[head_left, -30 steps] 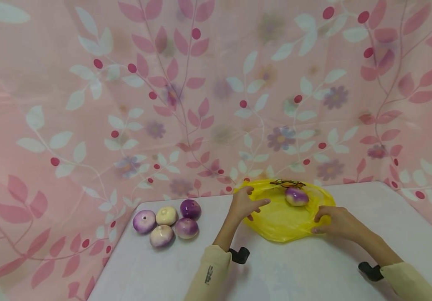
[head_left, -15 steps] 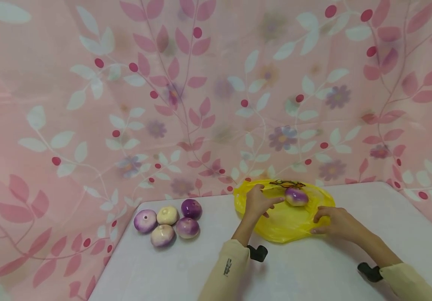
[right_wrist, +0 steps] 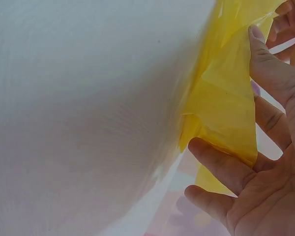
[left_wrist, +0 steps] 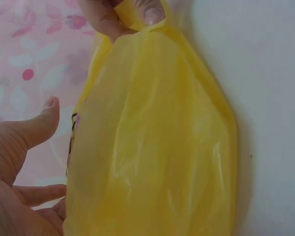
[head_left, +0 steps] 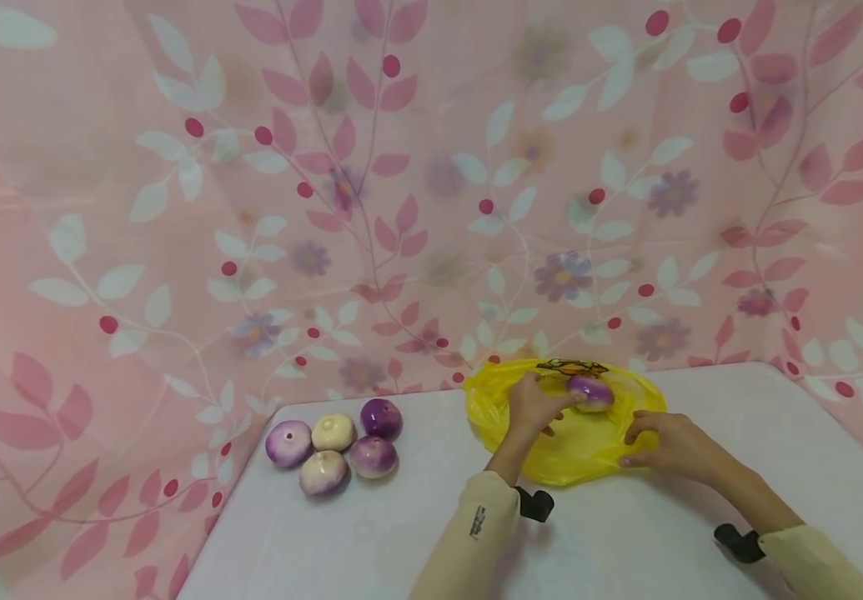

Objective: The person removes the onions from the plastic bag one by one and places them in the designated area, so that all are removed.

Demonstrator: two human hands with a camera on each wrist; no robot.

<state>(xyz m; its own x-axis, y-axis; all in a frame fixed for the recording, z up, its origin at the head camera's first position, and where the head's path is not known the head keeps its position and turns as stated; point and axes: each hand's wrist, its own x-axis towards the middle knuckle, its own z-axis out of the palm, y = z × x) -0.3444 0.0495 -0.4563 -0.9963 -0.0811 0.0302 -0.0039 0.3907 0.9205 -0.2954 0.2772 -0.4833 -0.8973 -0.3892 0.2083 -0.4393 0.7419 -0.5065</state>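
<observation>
A yellow plastic bag (head_left: 574, 462) lies opened out at the table's back, with one glossy, round purple-and-white vegetable (head_left: 593, 395) in it. My right hand (head_left: 674, 446) grips the near right part of the bag's rim; in the right wrist view the yellow film (right_wrist: 226, 98) runs between its thumb and fingers. My left hand (head_left: 534, 408) is over the bag's mouth with fingers spread, thumb tip beside the vegetable. Whether it touches the vegetable cannot be told. In the left wrist view the bag's side wall (left_wrist: 157, 132) partly hides the left fingers.
Several similar vegetables stand grouped on the left of the white table (head_left: 431, 517), among them a cream one (head_left: 333, 432) and a dark purple one (head_left: 382, 418). A pink floral cloth (head_left: 431, 208) hangs directly behind the table.
My left hand has moved right, from the bag's left rim to over its opening, close to the vegetable inside. The right hand has stayed in place on the bag.
</observation>
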